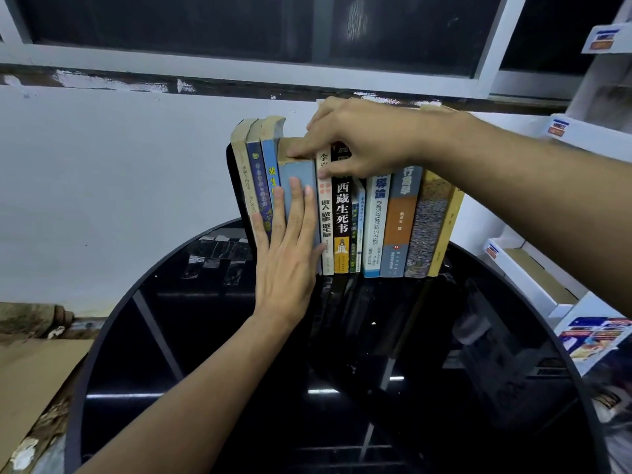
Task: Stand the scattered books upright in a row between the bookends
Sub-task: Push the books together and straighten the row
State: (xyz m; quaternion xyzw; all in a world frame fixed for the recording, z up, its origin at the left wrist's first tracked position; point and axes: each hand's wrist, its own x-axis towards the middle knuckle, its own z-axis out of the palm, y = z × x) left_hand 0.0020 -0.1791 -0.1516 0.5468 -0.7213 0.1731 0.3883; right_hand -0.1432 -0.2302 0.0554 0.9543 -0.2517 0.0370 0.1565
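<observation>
cardboard (30, 367) is lying at the far left, below a white wall (119, 165) and a dark window (205, 22). a round, glossy black table (205, 336) is carrying the books (398, 220), which are standing in a row at its far edge, with a black bookend (233, 186) touching the leftmost one. the left hand (287, 254) is pressing flat, fingers straight and together, on the spine of the blue book (297, 172), fourth in the row. the right hand (362, 138) is reaching over the tops, curled fingers and thumb pinching that book's top. white shelves (533, 268) are standing at the right.
</observation>
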